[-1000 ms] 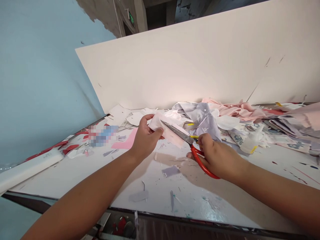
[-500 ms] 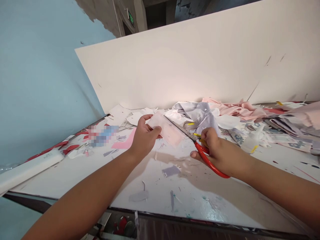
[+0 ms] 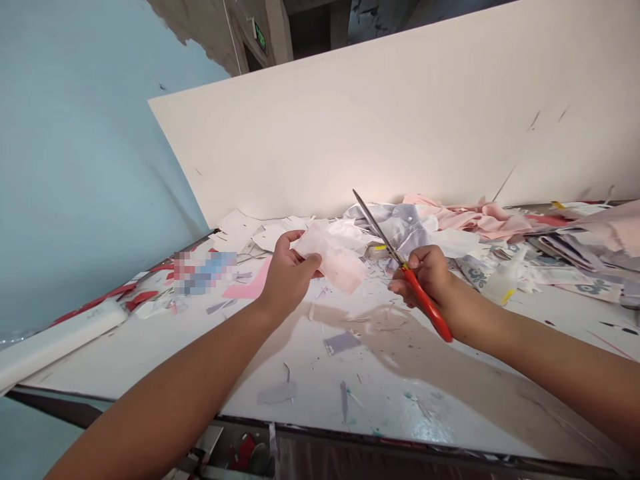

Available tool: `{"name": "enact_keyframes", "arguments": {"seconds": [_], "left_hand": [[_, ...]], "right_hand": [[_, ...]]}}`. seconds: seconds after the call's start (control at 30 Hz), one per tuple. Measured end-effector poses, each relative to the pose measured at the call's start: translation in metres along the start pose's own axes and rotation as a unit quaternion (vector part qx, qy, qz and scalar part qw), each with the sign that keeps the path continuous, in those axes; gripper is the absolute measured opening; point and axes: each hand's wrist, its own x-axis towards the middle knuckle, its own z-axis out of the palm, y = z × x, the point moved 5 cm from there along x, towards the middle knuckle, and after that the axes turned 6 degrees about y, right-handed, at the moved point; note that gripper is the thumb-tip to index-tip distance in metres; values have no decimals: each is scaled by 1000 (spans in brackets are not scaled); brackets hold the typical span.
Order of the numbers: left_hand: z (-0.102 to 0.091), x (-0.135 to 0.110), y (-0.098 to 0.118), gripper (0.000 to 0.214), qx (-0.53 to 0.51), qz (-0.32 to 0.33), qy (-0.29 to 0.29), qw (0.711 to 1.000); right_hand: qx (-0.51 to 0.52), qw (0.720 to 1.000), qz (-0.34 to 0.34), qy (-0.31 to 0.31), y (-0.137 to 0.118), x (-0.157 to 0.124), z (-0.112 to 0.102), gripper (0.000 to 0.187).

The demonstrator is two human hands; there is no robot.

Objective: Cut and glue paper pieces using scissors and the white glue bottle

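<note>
Between thumb and fingers, my left hand [image 3: 293, 270] pinches a pale pink piece of fabric [image 3: 337, 261] above the table. The fabric's loose end hangs toward the right. My right hand [image 3: 427, 277] is closed round the red handles of a pair of scissors [image 3: 383, 233]. Their blades look shut and point up and to the left, apart from the fabric. Behind the scissors lies a crumpled grey cloth [image 3: 403, 227]. A pink scrap [image 3: 250, 283] rests on the table, left of my left wrist.
The white tabletop [image 3: 310, 360] is strewn with small offcuts, among them a grey scrap [image 3: 343, 343]. Pink cloth [image 3: 480, 220] and patterned pieces [image 3: 595, 288] are heaped at the right. A white board [image 3: 350, 133] stands behind, and a long white bar [image 3: 65, 337] lies at left.
The scissors have moved off the fabric's edge, their blades closing and swinging up to a steeper tilt. My left hand stays in place with the fabric.
</note>
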Motion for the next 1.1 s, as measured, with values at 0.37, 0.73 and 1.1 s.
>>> {"name": "enact_keyframes", "arguments": {"seconds": [0.37, 0.73, 1.1], "left_hand": [[3, -1, 1, 40, -15, -5, -14, 1000], [-2, -1, 2, 41, -8, 16, 3, 1000], [6, -10, 8, 38, 18, 33, -33, 999]], "right_hand": [[5, 998, -27, -54, -18, -2, -10, 61], [-150, 985, -41, -81, -19, -5, -3, 58], [-180, 980, -20, -80, -23, -4, -4, 56]]}}
